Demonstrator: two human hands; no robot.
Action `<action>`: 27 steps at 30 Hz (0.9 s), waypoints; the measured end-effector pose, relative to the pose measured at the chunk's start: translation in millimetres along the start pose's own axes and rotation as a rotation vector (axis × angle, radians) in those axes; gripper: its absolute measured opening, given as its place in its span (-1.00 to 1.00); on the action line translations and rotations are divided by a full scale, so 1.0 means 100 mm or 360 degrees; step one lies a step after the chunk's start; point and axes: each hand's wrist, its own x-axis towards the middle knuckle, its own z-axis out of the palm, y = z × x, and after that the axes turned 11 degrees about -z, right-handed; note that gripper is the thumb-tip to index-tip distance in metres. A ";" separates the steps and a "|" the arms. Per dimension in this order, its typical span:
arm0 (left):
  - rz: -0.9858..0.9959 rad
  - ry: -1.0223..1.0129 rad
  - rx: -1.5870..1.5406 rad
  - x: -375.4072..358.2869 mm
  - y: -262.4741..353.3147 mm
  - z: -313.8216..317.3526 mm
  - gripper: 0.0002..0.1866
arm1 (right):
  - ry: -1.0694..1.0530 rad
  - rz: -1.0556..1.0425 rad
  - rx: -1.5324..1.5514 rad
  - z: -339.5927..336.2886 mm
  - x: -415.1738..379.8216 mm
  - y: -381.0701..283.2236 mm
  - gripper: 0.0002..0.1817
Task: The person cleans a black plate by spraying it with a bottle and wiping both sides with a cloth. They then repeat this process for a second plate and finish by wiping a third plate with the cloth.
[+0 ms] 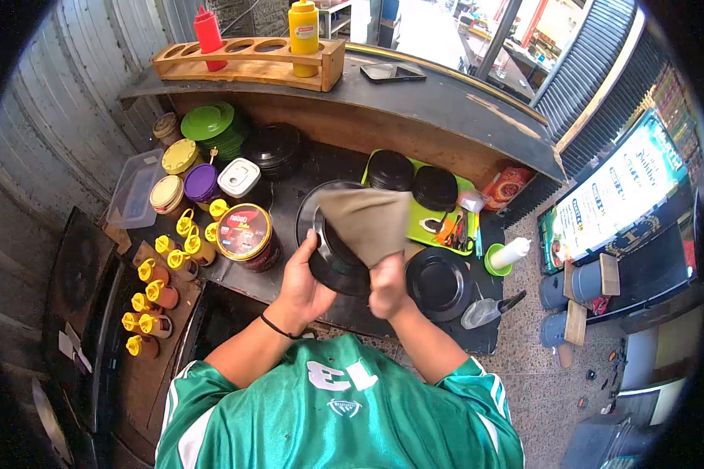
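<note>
A round black plate [314,223] is tilted in front of me, with my left hand [304,280] gripping its lower left rim, thumb on top. My right hand [388,287] is closed on the lower corner of a grey-brown cloth [368,219], which spreads over the plate's upper right part. Another black plate [438,284] lies on the dark counter, just right of my right hand. To the left of the plate in my hand stands a tub with a red and white lid [245,232].
Yellow-capped bottles [199,246] and jars stand left; green plates [211,129] and black plates [274,147] are stacked behind. A lime-green tray [424,227] holds black bowls and utensils. A strainer [479,313] and white bottle [511,255] are right. A wooden rack [250,70] sits on the ledge.
</note>
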 end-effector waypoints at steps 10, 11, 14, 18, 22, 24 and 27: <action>0.0238 0.0031 0.0126 -0.09 0.26 -0.02 -0.26 | 0.1043 -0.0433 -0.0080 -0.59 -0.10 -0.31 -0.03; 0.0300 0.0017 0.0150 -0.09 0.29 -0.01 -0.25 | 0.1070 -0.0380 -0.0063 -0.56 -0.20 -0.29 -0.27; 0.0476 0.0016 0.0076 -0.11 0.42 -0.05 -0.25 | 0.1077 0.0266 -0.0177 -0.41 -0.50 -0.09 -0.47; 0.0523 -0.0100 0.0029 -0.14 0.52 -0.06 -0.30 | 0.1093 0.0521 0.0127 -0.22 -0.61 0.36 -0.53; 0.0434 -0.0213 -0.0025 -0.12 0.47 -0.10 -0.32 | 0.0601 0.1070 -0.0681 -0.38 -0.51 0.31 -0.46; 0.0398 -0.0184 -0.0070 -0.12 0.42 -0.12 -0.33 | -0.0209 0.1423 -0.1355 -0.54 -0.51 0.28 -0.41; 0.0428 -0.0117 -0.0058 -0.13 0.39 -0.17 -0.33 | 0.0016 0.1468 -0.1490 -0.70 -0.61 -0.19 -0.49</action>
